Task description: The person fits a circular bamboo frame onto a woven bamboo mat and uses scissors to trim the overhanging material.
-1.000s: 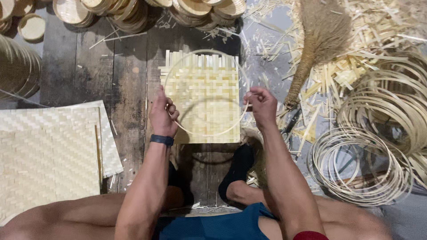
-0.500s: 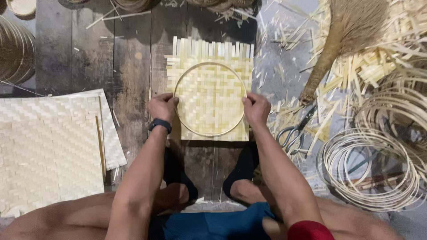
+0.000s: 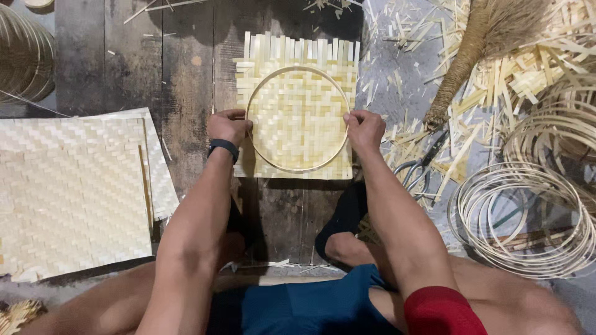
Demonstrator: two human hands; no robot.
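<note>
A square woven bamboo mat (image 3: 297, 99) lies flat on the dark wooden floor in front of me. A thin round bamboo hoop (image 3: 298, 169) rests on top of it. My left hand (image 3: 228, 126) grips the hoop's left side; a dark band sits on that wrist. My right hand (image 3: 365, 128) grips the hoop's right side. Both hands press the hoop down against the mat.
Larger woven mats (image 3: 71, 192) are stacked at the left. A pile of loose bamboo hoops (image 3: 521, 217) lies at the right, with scissors (image 3: 417, 172), a straw broom (image 3: 462, 62) and scattered bamboo offcuts. More hoops (image 3: 25, 59) sit at the top left. My folded legs are below.
The hoop, held slightly raised above the mat a second ago, now lies flat on it. Both hands have shifted to its left and right sides.
</note>
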